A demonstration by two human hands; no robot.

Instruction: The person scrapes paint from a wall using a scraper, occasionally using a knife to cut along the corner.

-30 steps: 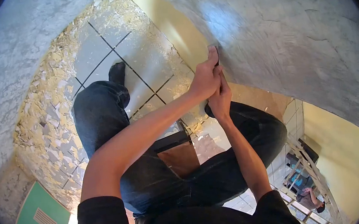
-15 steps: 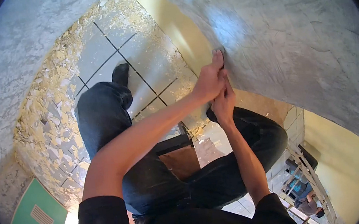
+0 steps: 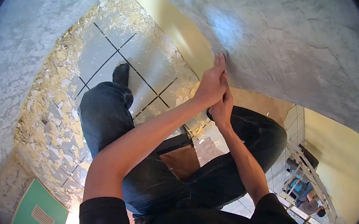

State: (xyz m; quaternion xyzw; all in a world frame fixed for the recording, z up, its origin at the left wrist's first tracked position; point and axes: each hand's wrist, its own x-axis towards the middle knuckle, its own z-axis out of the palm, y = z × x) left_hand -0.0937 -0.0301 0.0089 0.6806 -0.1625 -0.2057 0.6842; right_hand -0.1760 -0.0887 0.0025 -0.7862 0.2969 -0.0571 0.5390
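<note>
My left hand (image 3: 210,86) and my right hand (image 3: 222,110) are closed together against the wall. Between them is a thin dark flat tool (image 3: 225,57), almost wholly hidden; only a sliver shows by the fingertips. Its kind cannot be made out. The fingers of my left hand point up along it, while my right hand grips lower down. Both hands are at the border between the bare grey wall (image 3: 286,42) and a strip of yellow paint (image 3: 188,35).
Peeled paint flakes (image 3: 48,127) litter the tiled floor (image 3: 100,54) at left. My bent legs (image 3: 104,116) surround a dark-edged brown object (image 3: 180,163). At lower right stand a wooden ladder (image 3: 313,181) and another person (image 3: 309,205). A green panel (image 3: 36,212) is at lower left.
Both hands have slid slightly down along the wall, and less of the dark tool shows at the fingertips. My legs have barely shifted.
</note>
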